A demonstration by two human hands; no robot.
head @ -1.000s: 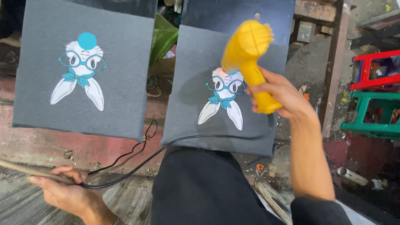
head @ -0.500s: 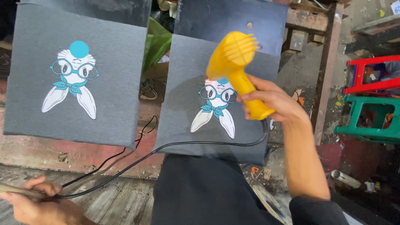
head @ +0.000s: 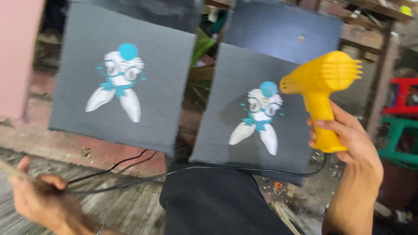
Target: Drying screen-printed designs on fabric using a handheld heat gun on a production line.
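Note:
My right hand [head: 348, 143] grips the handle of a yellow heat gun [head: 321, 89], its nozzle turned left at the white and teal print [head: 260, 115] on a grey fabric panel [head: 244, 143]. A second grey panel [head: 126, 82] with the same print and a blue dot lies to the left. My left hand [head: 41, 200], low at the left, is closed on the gun's black cord [head: 196, 170] and a thin wooden stick [head: 8, 169]. The cord runs from that hand across a black cloth [head: 217, 204] to the gun's base.
A darker blue panel [head: 283, 30] lies behind the right one. Red [head: 402, 95] and green [head: 400, 139] plastic stools stand at the right edge. Worn wooden boards [head: 126, 209] lie below, a pink surface [head: 17, 56] at the far left, wooden beams [head: 370, 35] at the top right.
The heat gun has shifted right, off the right panel's print, which now shows in full. The view has swung, so both panels sit further right. My left hand stays on the cord.

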